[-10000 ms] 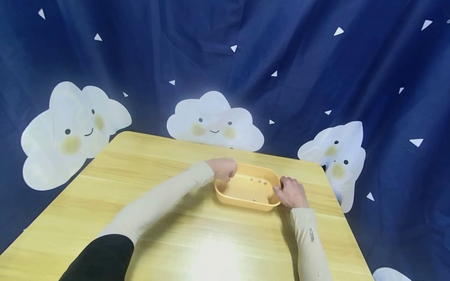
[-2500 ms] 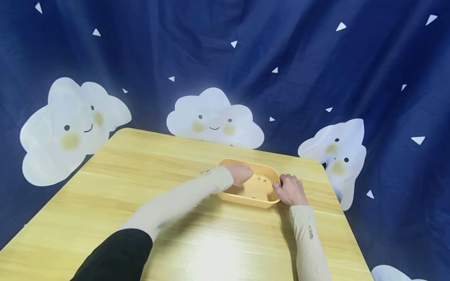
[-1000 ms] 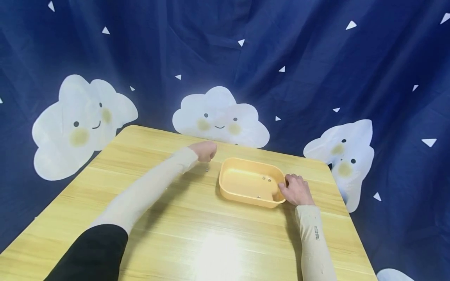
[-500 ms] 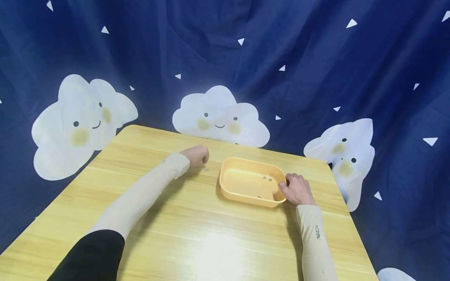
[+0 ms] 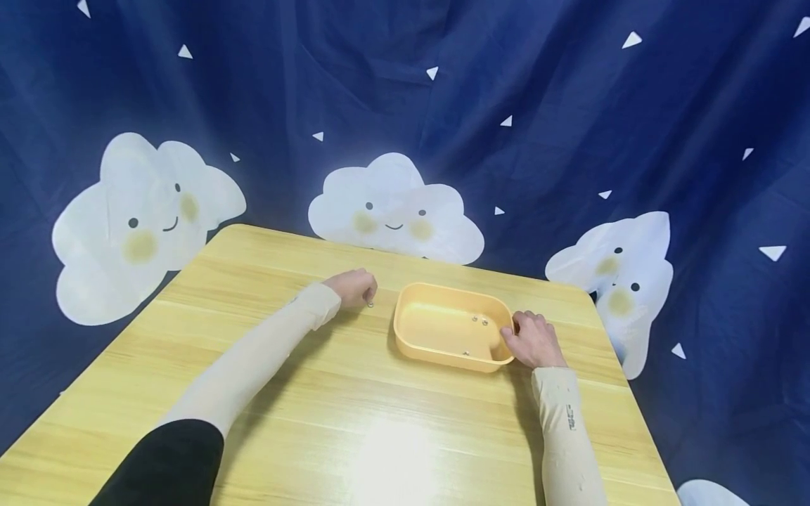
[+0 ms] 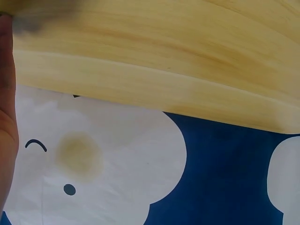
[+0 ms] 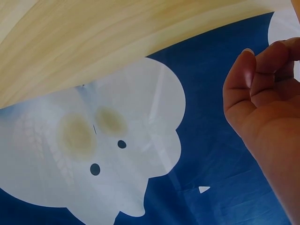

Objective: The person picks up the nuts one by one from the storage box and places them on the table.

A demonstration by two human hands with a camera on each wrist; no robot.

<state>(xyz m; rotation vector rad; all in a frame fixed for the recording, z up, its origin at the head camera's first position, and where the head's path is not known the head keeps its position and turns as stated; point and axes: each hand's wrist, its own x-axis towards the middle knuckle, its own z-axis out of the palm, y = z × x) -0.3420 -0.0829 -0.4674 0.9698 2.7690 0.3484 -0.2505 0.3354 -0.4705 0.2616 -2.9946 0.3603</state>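
Gripping yellow tray (image 5: 443,357) by its right end with right hand (image 5: 536,341), presumably steadying it on desk (image 5: 316,422). Poising curled left hand (image 5: 354,287) at small shiny piece (image 5: 370,305) left of tray; being unable to tell pinching from touching.

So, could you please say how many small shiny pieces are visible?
4: two pieces side by side in the tray, one by its near wall, one at the left hand. Others may be hidden.
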